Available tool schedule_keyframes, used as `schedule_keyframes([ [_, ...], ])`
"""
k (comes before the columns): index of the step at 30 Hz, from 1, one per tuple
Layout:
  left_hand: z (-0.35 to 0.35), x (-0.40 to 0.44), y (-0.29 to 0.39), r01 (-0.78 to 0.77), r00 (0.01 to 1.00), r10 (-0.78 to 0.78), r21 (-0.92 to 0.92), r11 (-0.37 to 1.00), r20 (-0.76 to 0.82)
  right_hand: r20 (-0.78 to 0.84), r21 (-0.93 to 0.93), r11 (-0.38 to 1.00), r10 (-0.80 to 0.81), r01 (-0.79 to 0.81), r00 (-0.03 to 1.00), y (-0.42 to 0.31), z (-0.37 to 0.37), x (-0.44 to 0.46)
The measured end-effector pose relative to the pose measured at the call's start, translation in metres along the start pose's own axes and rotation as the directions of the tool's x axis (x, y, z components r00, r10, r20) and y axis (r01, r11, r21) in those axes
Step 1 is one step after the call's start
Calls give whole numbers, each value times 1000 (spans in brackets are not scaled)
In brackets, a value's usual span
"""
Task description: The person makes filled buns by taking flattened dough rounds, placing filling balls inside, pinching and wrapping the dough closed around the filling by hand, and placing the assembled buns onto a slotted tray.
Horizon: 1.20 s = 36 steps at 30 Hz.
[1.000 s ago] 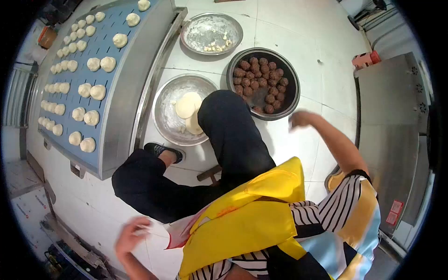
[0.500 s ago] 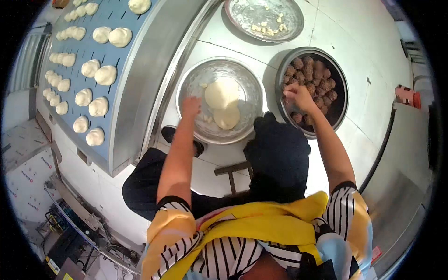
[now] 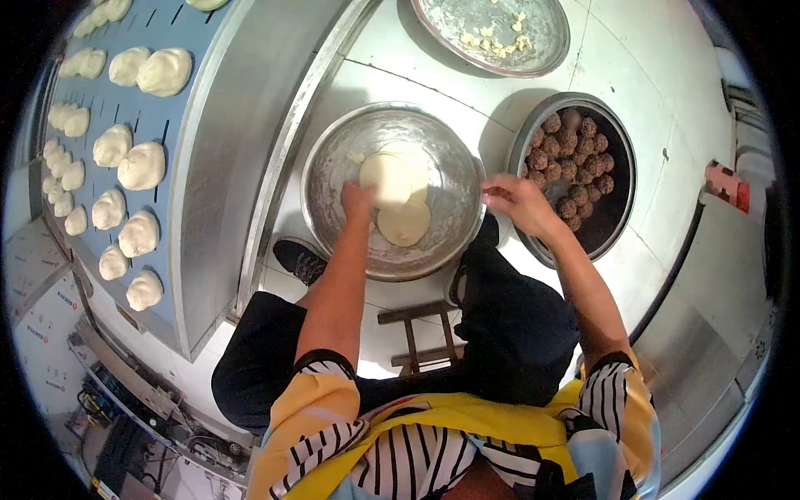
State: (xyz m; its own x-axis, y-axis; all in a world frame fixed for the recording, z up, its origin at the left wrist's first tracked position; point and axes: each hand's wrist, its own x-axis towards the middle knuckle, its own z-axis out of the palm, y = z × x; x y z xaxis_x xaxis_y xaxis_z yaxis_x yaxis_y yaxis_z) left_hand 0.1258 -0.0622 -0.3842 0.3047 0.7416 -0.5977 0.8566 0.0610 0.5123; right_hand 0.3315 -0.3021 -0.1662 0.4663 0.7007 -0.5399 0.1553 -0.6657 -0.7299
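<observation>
My left hand [image 3: 357, 202] is inside the metal bowl [image 3: 312, 187], its fingers closed at the left edge of a flat round of dough [image 3: 387, 179]. A second dough round [image 3: 405, 223] lies just below and overlaps it. My right hand [image 3: 521, 202] is over the gap between the bowl and a dark round pot [image 3: 623, 179], its fingertips curled near the bowl's right rim. Whatever those fingers hold, if anything, is hidden. Several brown filling balls [image 3: 575, 154] sit in the pot.
On the left, a blue slotted conveyor [image 3: 158, 196] carries rows of white dough buns [image 3: 140, 167]. A metal tray [image 3: 521, 62] with dough scraps stands at the top. A small stool [image 3: 417, 333] is between my legs, and a steel cabinet [image 3: 700, 350] stands right.
My right hand has moved left, from above the pot to the bowl's rim. My left hand has reached farther in and met the upper dough round. The view has shifted slightly.
</observation>
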Motion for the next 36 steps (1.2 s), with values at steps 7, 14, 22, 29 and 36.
schedule_keyframes([
  [7,-1,-14,39,-262,954,282,178,948,-99,77,-129,986,-95,105,992,-20,8,20],
  [14,-22,-12,51,-436,899,411,358,826,148,126,-157,984,-63,82,990,-18,17,30],
  [22,-71,-70,100,-753,560,626,18,658,542,224,-83,972,-196,219,955,-22,38,67],
  [29,-123,-126,192,398,583,717,-903,158,383,28,650,754,-150,96,988,-86,13,26],
  [36,-52,-168,180,691,616,472,-720,59,630,-108,163,972,-150,167,983,-50,-24,-4],
])
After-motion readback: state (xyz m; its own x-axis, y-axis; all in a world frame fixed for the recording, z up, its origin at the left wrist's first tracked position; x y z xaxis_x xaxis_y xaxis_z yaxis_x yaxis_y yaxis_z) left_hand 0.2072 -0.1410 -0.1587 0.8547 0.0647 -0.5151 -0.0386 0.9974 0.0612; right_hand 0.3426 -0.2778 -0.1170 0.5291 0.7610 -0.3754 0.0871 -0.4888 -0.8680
